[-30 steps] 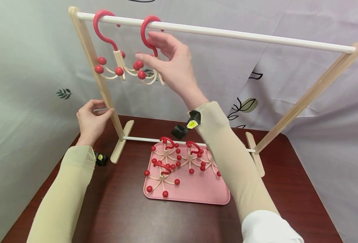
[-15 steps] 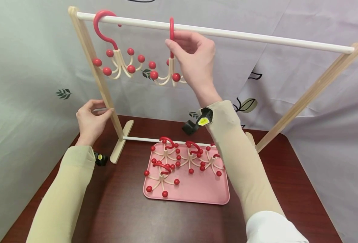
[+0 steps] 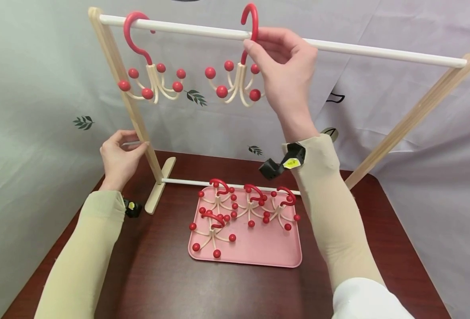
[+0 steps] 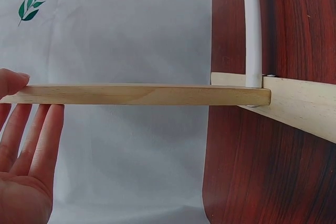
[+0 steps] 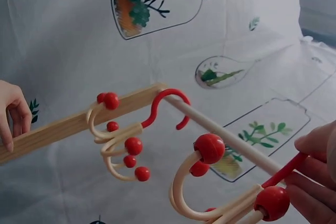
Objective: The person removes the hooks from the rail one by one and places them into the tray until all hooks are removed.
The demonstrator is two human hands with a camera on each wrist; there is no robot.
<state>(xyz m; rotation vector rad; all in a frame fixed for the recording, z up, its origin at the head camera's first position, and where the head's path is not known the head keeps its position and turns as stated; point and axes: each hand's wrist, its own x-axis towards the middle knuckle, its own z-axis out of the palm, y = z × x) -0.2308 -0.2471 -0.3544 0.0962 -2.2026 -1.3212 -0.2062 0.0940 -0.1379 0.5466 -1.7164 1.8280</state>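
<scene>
My right hand (image 3: pixel 288 66) pinches the red hook of a wooden multi-arm hanger (image 3: pixel 240 77) with red ball tips. This hook rises above the white top rail (image 3: pixel 195 30), its open end facing left; whether it touches the rail I cannot tell. Farther left, a second hanger (image 3: pixel 151 73) of the same kind hangs by its hook on the rail. Low on the rack's left wooden post (image 4: pixel 157 95), my left hand (image 3: pixel 119 155) grips with thumb on one side and fingers on the other.
A pink tray (image 3: pixel 267 248) with several similar hangers (image 3: pixel 213 232) lies on the dark wood table (image 3: pixel 151 274) below. The rack's lower white rod (image 3: pixel 187 182) runs behind it. The right post (image 3: pixel 414 119) slants past my right forearm. Patterned cloth (image 3: pixel 219 133) hangs behind.
My right hand has carried its hanger rightward along the rail, then up, turning the hook. The left hanger has swung slightly and turned. My left hand has stayed on the post.
</scene>
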